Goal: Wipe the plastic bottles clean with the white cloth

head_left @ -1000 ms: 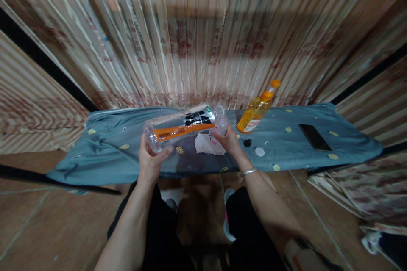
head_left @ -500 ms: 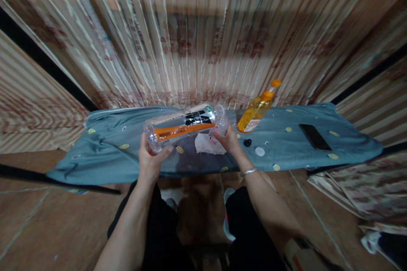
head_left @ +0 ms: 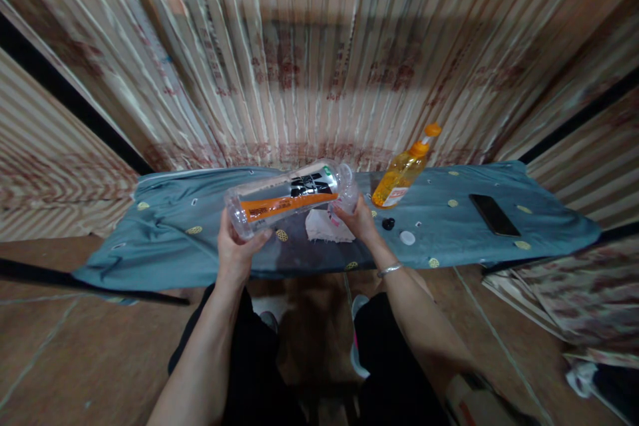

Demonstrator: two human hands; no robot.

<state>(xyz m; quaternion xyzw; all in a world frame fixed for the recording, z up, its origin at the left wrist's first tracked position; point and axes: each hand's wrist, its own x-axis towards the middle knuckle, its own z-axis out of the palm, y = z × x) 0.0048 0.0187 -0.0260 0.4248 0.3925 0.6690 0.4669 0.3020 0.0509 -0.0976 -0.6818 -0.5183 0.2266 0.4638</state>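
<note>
- The clear plastic bottle [head_left: 289, 198] is held nearly level above the cloth-covered desk [head_left: 164, 246]; it looks empty, so probably light, thin-walled, easily dented and a little slippery. Best held at both ends.
- Left hand [head_left: 234, 253] cups its base, fingers curled around.
- Right hand [head_left: 355, 221] pinches the neck end, above a white rag [head_left: 324, 227].

My feed is dim and warm-toned, with soft light falling from above onto the surface [head_left: 200, 259] and the corrugated wall [head_left: 319, 66] behind it. A broad horizontal shadow band crosses that wall. The wide lens bends straight lines hard toward the edges, and the corners smear into blur. The clear bottle [head_left: 289, 196] catches faint glare; the floor below sits murky.
</note>
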